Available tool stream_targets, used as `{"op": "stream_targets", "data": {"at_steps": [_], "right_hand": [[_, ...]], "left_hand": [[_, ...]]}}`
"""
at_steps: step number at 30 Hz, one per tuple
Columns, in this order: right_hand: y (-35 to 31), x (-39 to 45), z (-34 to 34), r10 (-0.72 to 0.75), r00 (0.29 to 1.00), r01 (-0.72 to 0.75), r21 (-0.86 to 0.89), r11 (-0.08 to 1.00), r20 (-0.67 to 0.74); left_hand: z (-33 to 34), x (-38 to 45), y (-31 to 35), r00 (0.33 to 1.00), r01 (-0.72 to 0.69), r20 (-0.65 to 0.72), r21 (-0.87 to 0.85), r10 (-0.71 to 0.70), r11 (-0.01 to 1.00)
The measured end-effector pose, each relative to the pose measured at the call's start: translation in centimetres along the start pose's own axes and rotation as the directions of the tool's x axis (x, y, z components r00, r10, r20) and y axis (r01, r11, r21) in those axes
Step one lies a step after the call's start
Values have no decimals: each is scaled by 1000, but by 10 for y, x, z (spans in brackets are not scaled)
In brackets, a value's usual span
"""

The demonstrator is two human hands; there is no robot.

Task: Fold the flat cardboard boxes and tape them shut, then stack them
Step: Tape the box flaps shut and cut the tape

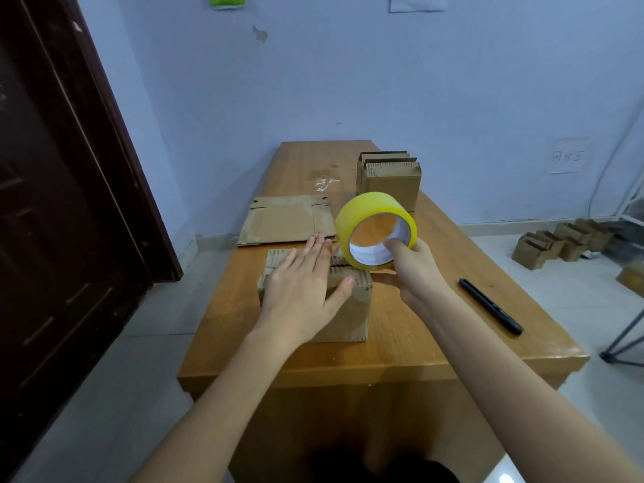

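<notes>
A folded cardboard box point(348, 315) stands on the wooden table point(400, 336) near its front. My left hand point(303, 291) lies flat on the box's closed top flaps with straight fingers. My right hand point(414, 270) grips a yellow roll of tape point(374, 210), thumb inside the core, just above the box's right edge. A flat unfolded cardboard box point(285, 219) lies behind it on the table. Another folded box point(390, 179) stands at the back right of the table.
A black marker point(491, 306) lies on the table's right side. Several folded boxes point(561, 242) sit on the floor at the right by the wall. A dark door point(62, 203) is on the left. A metal stand leg point(623, 339) is at far right.
</notes>
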State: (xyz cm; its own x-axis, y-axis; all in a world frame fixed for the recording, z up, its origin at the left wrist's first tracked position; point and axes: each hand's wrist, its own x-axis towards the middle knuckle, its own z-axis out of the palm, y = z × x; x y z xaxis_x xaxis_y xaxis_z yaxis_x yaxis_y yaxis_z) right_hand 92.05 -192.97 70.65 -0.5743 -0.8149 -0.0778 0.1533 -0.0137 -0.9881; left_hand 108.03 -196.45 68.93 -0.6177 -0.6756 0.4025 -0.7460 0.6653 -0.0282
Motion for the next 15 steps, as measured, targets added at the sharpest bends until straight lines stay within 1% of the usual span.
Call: {"op": "stream_targets", "data": {"at_steps": [2,4,6,8,12,15], "right_hand": [[0,-1,0,-13,1000,13,-11,1000,-7],[-2,-1,-1,-52,999,51,-70,996,-9],[-7,-1,-3,-128,991,131,-180,975,28],[-12,-1,-6,-174,982,188,-239,953,79],[-18,-2,-10,-149,983,170,-223,960,108],[-21,0,-11,-155,979,186,-277,943,131]], "left_hand": [[1,0,-1,1000,-4,-11,2,4,1000],[1,0,-1,1000,-6,-14,6,6,1000],[0,-1,-1,1000,-10,-3,-14,10,1000],[-2,-2,-2,1000,-15,10,-32,16,999],[-4,2,-4,998,-31,44,-51,33,998],[-4,3,-4,996,-30,82,-54,35,998]]}}
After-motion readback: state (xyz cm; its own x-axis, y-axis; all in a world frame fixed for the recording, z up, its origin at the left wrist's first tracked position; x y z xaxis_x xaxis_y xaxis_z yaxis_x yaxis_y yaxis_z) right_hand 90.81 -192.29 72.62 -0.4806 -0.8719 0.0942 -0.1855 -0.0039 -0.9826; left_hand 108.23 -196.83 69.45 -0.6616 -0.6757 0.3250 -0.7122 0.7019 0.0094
